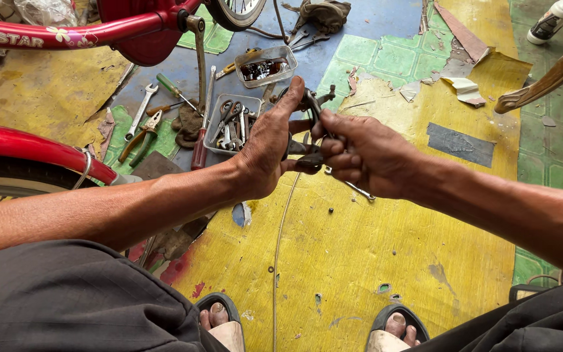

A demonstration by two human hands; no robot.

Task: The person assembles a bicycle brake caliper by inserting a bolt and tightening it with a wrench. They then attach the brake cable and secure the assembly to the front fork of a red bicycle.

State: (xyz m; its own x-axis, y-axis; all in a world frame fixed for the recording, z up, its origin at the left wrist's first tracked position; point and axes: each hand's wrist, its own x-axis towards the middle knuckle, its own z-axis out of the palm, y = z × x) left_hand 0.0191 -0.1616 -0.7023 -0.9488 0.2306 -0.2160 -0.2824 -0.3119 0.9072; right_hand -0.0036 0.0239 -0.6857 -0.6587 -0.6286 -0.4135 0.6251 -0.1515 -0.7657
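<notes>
Both my hands hold a dark metal bicycle brake caliper [310,111] up over the floor. My left hand [267,145] grips it from the left, thumb raised along its top. My right hand [360,153] closes on it from the right, its fingers wrapped around the lower arm. A thin cable [280,241] hangs from the part down toward my feet. Much of the caliper is hidden behind my fingers.
A red bicycle frame [53,32] and mudguard [27,146] stand at left. Clear trays of tools [229,124] and small parts [265,65], a wrench [141,111], pliers [139,137] and screwdrivers [202,130] lie on the worn yellow and green floor. A small wrench [356,190] lies under my right hand.
</notes>
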